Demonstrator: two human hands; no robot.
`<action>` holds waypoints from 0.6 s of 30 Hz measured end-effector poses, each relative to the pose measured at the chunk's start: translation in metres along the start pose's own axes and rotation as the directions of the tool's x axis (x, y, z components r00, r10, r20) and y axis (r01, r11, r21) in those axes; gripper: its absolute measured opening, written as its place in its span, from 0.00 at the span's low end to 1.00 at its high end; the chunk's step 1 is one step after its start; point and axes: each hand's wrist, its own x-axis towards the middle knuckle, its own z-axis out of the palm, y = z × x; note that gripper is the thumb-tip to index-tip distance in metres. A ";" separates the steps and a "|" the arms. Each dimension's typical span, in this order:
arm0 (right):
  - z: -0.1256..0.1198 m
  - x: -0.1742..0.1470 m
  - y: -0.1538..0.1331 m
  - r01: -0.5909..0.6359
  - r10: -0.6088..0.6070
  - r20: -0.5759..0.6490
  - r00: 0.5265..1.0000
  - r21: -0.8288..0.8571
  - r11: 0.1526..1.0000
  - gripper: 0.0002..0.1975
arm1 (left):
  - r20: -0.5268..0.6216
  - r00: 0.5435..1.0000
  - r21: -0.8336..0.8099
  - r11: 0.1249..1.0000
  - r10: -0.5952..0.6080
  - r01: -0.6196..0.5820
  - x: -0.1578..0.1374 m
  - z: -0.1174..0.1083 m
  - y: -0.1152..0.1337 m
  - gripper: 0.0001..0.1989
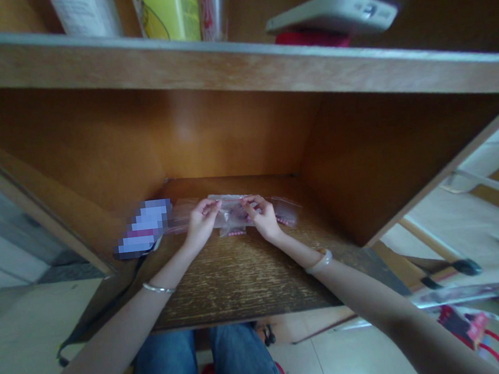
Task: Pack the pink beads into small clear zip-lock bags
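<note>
You are seated at a wooden desk [242, 283] set inside a deep wooden alcove, looking down along both of your bare forearms. Your left hand [200, 222] and your right hand [262, 216] meet at the far middle of the desk, close together but not touching each other. Between them you hold a small clear plastic bag [233, 212] with small pink pieces inside. Your left hand's fingers are curled around the bag's left end, and your right hand's fingers are pinched closed on its right end. The bag sits just above or on the desk surface; it is too blurred to tell which.

More clear bags [288, 211] lie on the desk just to the right of your right hand, and another clear bag [180, 217] lies just left of your left hand. Further left sits a blurred-out purple and white object [144, 228].

You wear a thin silver bangle [158, 289] on your left wrist and a pale, thicker bracelet [320, 260] on your right wrist. Your knees in blue jeans [206, 364] show below the near edge of the desk.

Above the alcove runs a shelf [236, 63]. On it stand a yellow container [170, 8] towards the left and a flat white device [333, 14] resting on something red towards the right.
</note>
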 end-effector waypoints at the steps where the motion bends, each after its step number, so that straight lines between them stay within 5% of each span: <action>1: 0.000 0.000 0.001 0.000 0.000 -0.002 1.000 0.001 1.000 0.11 | 0.001 1.000 -0.006 1.000 -0.005 0.005 0.000 0.000 0.000 0.17; 18: -0.001 -0.002 -0.009 0.054 -0.054 0.047 0.997 0.007 0.999 0.07 | 0.043 0.998 0.019 0.998 0.052 -0.053 -0.002 0.001 0.000 0.14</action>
